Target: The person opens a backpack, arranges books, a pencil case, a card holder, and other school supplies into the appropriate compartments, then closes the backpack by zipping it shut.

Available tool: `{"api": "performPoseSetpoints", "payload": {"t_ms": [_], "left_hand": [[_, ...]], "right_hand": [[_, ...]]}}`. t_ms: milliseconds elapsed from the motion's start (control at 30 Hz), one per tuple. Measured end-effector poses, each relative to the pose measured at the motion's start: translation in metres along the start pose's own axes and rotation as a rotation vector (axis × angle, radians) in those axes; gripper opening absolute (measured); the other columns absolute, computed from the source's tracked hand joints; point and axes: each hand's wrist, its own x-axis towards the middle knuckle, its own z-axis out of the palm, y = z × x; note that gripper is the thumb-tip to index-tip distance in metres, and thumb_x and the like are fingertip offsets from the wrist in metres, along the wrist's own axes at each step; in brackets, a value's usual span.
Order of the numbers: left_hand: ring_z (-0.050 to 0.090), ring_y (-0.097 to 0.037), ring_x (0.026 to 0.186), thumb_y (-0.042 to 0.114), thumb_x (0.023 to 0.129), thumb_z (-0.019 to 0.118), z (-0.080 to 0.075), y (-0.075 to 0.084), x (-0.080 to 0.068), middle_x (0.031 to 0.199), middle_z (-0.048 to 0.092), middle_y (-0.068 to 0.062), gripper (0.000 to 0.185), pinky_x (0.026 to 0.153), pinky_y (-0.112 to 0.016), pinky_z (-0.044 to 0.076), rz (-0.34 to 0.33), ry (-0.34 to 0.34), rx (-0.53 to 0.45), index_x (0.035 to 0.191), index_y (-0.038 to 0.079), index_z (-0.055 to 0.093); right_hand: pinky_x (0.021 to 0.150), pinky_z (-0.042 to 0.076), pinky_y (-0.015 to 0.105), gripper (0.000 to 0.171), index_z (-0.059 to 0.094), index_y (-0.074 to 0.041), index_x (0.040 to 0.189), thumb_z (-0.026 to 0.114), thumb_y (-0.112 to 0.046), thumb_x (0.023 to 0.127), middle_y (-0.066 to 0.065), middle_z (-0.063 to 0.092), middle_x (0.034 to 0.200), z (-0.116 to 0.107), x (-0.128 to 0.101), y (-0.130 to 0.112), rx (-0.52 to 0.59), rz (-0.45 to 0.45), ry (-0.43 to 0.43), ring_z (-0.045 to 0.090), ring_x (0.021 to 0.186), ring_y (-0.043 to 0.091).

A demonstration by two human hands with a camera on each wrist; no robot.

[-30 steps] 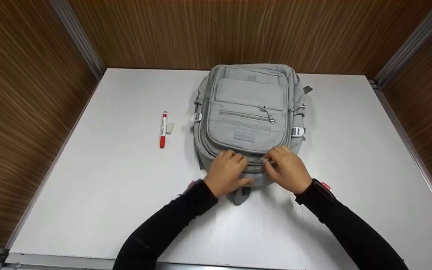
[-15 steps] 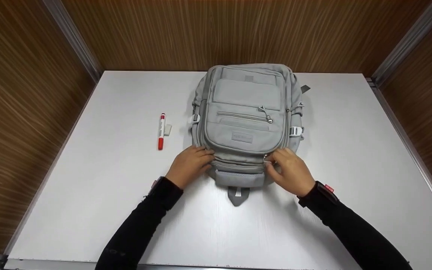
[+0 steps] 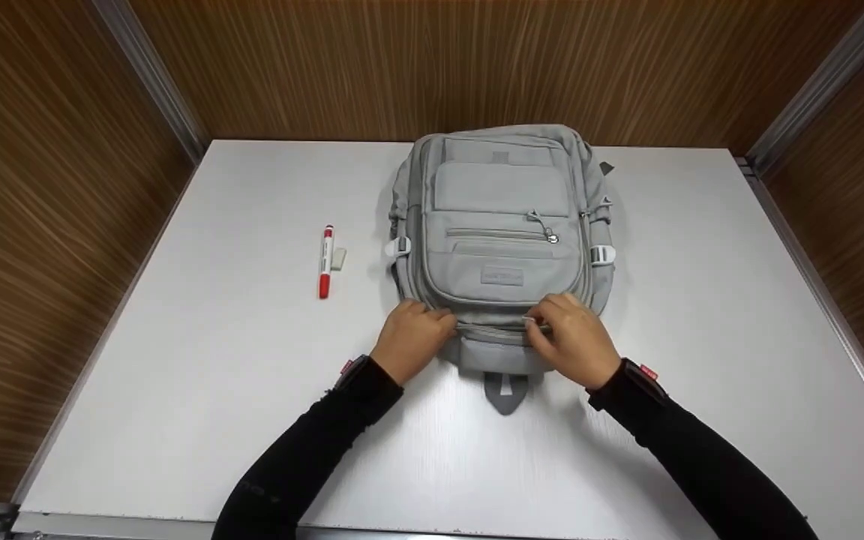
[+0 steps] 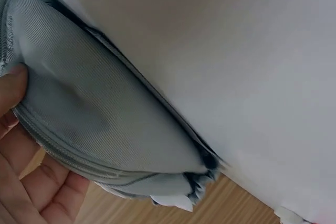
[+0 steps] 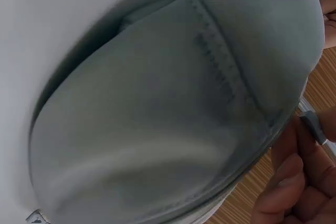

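Left hand [image 3: 409,337] fingers [image 4: 10,90] curl around the grey fabric backpack's [image 3: 503,225] near edge; right hand [image 3: 574,337] fingers [image 5: 294,179] pinch its small zipper pull [image 5: 314,126].

A light grey backpack [image 3: 503,232] lies flat, front pockets up, zipped, top handle toward the person

Both arms in black sleeves reach in from 6 o'clock, converging toward the centre. The left hand [image 3: 411,339] lies knuckles up, fingers curled forward with the thumb pressing. The right hand [image 3: 573,339], at 3 o'clock from it, has its fingertips [image 5: 310,129] pinched in a tight grip.
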Motion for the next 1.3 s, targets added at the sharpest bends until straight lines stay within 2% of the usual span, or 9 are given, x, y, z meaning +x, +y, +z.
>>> {"api": "performPoseSetpoints", "payload": {"t_ms": [367, 467, 667, 800, 900, 1033, 1133, 1233, 1300], "left_hand": [[0.064, -0.013, 0.067, 0.024, 0.086, 0.062, 0.003, 0.042, 0.022, 0.083, 0.073, 0.010, 0.007, 0.063, -0.027, 0.047, 0.040, -0.026, 0.073, 0.081, 0.022, 0.067], [0.064, -0.011, 0.065, 0.025, 0.087, 0.061, 0.006, 0.056, 0.028, 0.079, 0.072, 0.010, 0.009, 0.061, -0.026, 0.049, 0.062, 0.001, 0.089, 0.080, 0.023, 0.068], [0.062, -0.007, 0.062, 0.025, 0.085, 0.063, 0.013, 0.081, 0.038, 0.069, 0.068, 0.010, 0.012, 0.060, -0.021, 0.050, 0.125, 0.104, 0.122, 0.082, 0.022, 0.074], [0.063, -0.005, 0.065, 0.024, 0.082, 0.064, 0.015, 0.088, 0.040, 0.068, 0.068, 0.010, 0.011, 0.060, -0.020, 0.049, 0.123, 0.098, 0.109, 0.077, 0.021, 0.073], [0.062, -0.006, 0.065, 0.024, 0.084, 0.065, 0.008, 0.080, 0.039, 0.071, 0.068, 0.010, 0.010, 0.058, -0.021, 0.049, 0.138, 0.062, 0.066, 0.079, 0.022, 0.073], [0.067, -0.010, 0.075, 0.026, 0.084, 0.070, -0.012, 0.049, 0.039, 0.087, 0.073, 0.007, 0.011, 0.067, -0.024, 0.054, 0.154, -0.038, -0.127, 0.092, 0.019, 0.073], [0.069, -0.016, 0.093, 0.033, 0.083, 0.074, -0.026, 0.015, 0.042, 0.103, 0.074, 0.002, 0.026, 0.085, -0.031, 0.056, 0.094, -0.143, -0.234, 0.102, 0.016, 0.071], [0.065, -0.024, 0.111, 0.037, 0.079, 0.078, -0.032, -0.017, 0.046, 0.117, 0.070, -0.004, 0.042, 0.099, -0.039, 0.051, 0.007, -0.253, -0.228, 0.112, 0.012, 0.069], [0.060, -0.029, 0.120, 0.032, 0.079, 0.080, -0.029, -0.032, 0.048, 0.127, 0.065, -0.008, 0.049, 0.105, -0.042, 0.047, -0.034, -0.319, -0.224, 0.120, 0.011, 0.066]], "right_hand": [[0.070, 0.045, 0.037, 0.006, 0.069, -0.001, 0.087, 0.067, -0.006, 0.087, 0.009, 0.068, 0.082, 0.001, 0.012, -0.002, 0.041, 0.044, -0.019, 0.055, 0.077, 0.025], [0.071, 0.045, 0.037, 0.005, 0.069, -0.001, 0.088, 0.067, -0.006, 0.087, 0.010, 0.068, 0.083, 0.002, 0.015, -0.003, 0.059, 0.053, -0.029, 0.056, 0.079, 0.026], [0.077, 0.049, 0.041, 0.006, 0.069, -0.001, 0.090, 0.067, -0.006, 0.087, 0.011, 0.069, 0.086, 0.005, 0.020, -0.010, 0.079, 0.054, -0.052, 0.059, 0.084, 0.028], [0.076, 0.049, 0.041, 0.006, 0.070, -0.002, 0.089, 0.067, -0.008, 0.087, 0.011, 0.069, 0.086, 0.007, 0.022, -0.014, 0.102, 0.050, -0.068, 0.060, 0.083, 0.029], [0.075, 0.049, 0.040, 0.005, 0.070, -0.003, 0.089, 0.067, -0.007, 0.088, 0.010, 0.069, 0.086, 0.004, 0.021, -0.014, 0.119, 0.065, -0.065, 0.059, 0.083, 0.027], [0.073, 0.048, 0.037, 0.004, 0.070, -0.002, 0.090, 0.067, -0.005, 0.087, 0.009, 0.068, 0.084, -0.005, 0.017, -0.009, 0.143, 0.088, -0.046, 0.058, 0.081, 0.023], [0.072, 0.048, 0.035, 0.004, 0.070, -0.002, 0.089, 0.067, -0.004, 0.087, 0.009, 0.067, 0.082, -0.011, 0.012, -0.004, 0.145, 0.101, -0.028, 0.058, 0.079, 0.021], [0.071, 0.048, 0.034, 0.005, 0.070, -0.002, 0.088, 0.066, -0.005, 0.088, 0.008, 0.067, 0.081, -0.014, 0.008, 0.001, 0.146, 0.115, -0.029, 0.057, 0.078, 0.020], [0.071, 0.048, 0.034, 0.006, 0.069, -0.001, 0.088, 0.066, -0.006, 0.088, 0.008, 0.067, 0.081, -0.015, 0.004, 0.004, 0.144, 0.125, -0.032, 0.057, 0.078, 0.019]]}}
